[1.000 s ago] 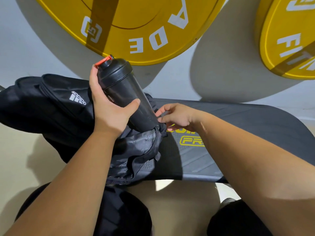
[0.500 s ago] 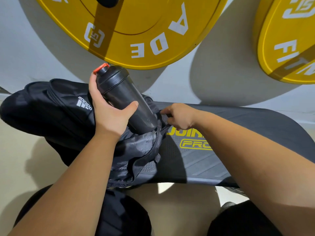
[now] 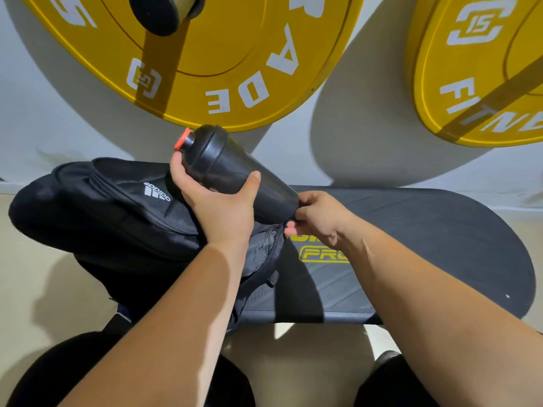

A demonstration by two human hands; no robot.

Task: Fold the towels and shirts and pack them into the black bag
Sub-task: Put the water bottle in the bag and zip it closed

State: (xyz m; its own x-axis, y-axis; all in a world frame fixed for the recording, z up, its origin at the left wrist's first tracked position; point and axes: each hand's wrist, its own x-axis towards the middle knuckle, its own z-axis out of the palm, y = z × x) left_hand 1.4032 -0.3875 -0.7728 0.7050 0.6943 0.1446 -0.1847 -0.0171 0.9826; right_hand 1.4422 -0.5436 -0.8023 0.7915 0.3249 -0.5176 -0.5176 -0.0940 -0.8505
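Black bag (image 3: 117, 210) lies on its side at centre left of the frame, one end on the dark padded worktop (image 3: 426, 230), the rest overhanging toward the left, logo face up. Left hand (image 3: 219, 207) wraps a black shaker bottle (image 3: 235, 171), thumb on the near side and fingers curled round the far side just below the lid. The bottle is tilted, orange cap (image 3: 179, 139) toward upper left, base pointing down and right into the bag's grey side pocket (image 3: 264, 245). The tilt likely lines the base up with the pocket mouth. Right hand (image 3: 318, 218), at centre, pinches the pocket edge beside the bottle's base, fingers curled. Probably it holds the fabric taut and open so the bottle slides in rather than dragging the pocket shut. How deep the base sits cannot be told; the hands cover it. No towels or shirts in view; whether they are already inside the bag cannot be told, as the main compartment looks closed from here. Two yellow weight plates, one at upper centre (image 3: 235, 54) and one at upper right (image 3: 476, 69), hang against the pale wall behind. Judgement: this looks like a late packing step, the bottle being stowed on the outside.
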